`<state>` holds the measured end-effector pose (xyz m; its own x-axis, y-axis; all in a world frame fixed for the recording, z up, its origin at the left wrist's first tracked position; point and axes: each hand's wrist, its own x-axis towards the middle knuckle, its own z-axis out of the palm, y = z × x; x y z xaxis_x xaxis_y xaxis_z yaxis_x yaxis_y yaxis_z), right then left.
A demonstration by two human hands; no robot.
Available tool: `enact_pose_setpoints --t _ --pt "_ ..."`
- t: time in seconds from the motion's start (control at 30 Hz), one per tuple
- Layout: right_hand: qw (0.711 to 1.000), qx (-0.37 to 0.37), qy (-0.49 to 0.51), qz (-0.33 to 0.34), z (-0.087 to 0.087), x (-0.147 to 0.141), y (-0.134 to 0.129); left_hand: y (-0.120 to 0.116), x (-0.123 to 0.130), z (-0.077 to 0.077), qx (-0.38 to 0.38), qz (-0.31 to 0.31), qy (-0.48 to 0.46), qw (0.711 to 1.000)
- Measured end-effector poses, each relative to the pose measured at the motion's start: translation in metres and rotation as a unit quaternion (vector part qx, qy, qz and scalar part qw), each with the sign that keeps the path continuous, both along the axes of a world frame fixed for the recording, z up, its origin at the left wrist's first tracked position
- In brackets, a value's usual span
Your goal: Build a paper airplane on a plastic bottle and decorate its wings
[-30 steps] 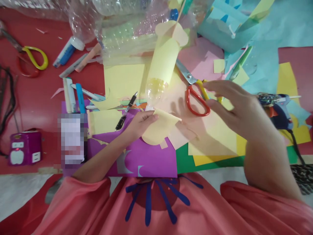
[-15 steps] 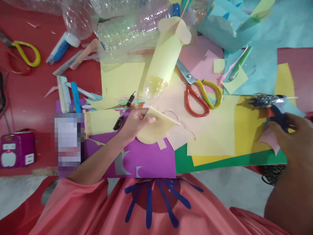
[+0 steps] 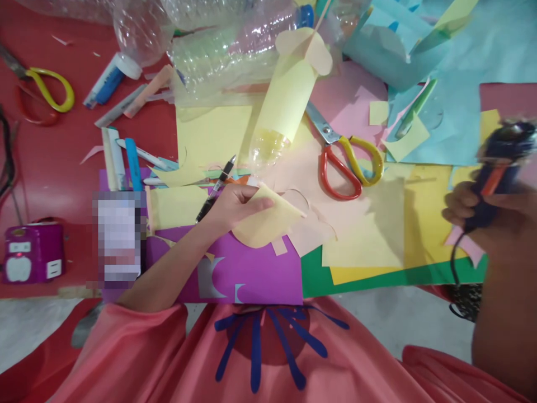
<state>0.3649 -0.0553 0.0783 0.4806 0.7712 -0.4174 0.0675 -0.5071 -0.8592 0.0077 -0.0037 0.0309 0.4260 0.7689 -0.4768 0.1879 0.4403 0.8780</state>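
Note:
My left hand (image 3: pixel 241 207) pinches a folded pale yellow paper piece (image 3: pixel 262 221) between thumb and fingers, above the purple sheet (image 3: pixel 260 280). At the right edge, my right hand (image 3: pixel 482 207) is wrapped round the dark blue handle of a glue gun (image 3: pixel 489 184) with an orange trigger; its front end is blurred. A cord hangs below the handle. Beyond my left hand lies a clear bottle wrapped in pale yellow paper (image 3: pixel 285 101), with a lobed paper shape (image 3: pixel 321 53) at its far end. Scissors (image 3: pixel 335 145) with red and yellow handles lie right of it.
Clear plastic bottles (image 3: pixel 218 61) lie at the back. Markers (image 3: pixel 132 165), a black pen (image 3: pixel 216 190), a phone-like blurred object (image 3: pixel 119 238) and a purple box (image 3: pixel 33 252) are on the left. Yellow paper (image 3: pixel 423 224) and blue paper (image 3: pixel 444 117) lie right.
My right hand has closed round the glue gun and lifted it off the papers, turning it upward. My left hand keeps its hold on the folded paper, nearly unmoved.

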Motion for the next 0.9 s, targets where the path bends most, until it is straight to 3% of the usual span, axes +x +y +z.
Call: enact_pose_setpoints --t 0.13,0.37,0.57,0.77,0.9 --pt "0.987 -0.068 0.128 0.064 0.001 -0.036 0.014 0.002 -0.001 0.0 0.005 -0.034 0.002 0.999" --pt "0.956 -0.084 0.262 0.099 -0.006 -0.081 0.029 0.007 -0.006 0.0 -0.021 -0.064 -0.022 0.997" --pt "0.945 0.005 0.286 0.159 -0.021 -0.116 0.032 0.009 -0.007 -0.001 0.021 -0.09 0.018 0.996" --pt "0.908 0.019 0.328 0.261 -0.038 -0.121 0.027 0.011 -0.006 0.003 0.063 -0.123 0.035 0.99" --pt "0.9 0.032 0.301 0.313 -0.049 -0.112 0.022 0.012 -0.006 0.006 0.053 -0.125 0.032 0.99"
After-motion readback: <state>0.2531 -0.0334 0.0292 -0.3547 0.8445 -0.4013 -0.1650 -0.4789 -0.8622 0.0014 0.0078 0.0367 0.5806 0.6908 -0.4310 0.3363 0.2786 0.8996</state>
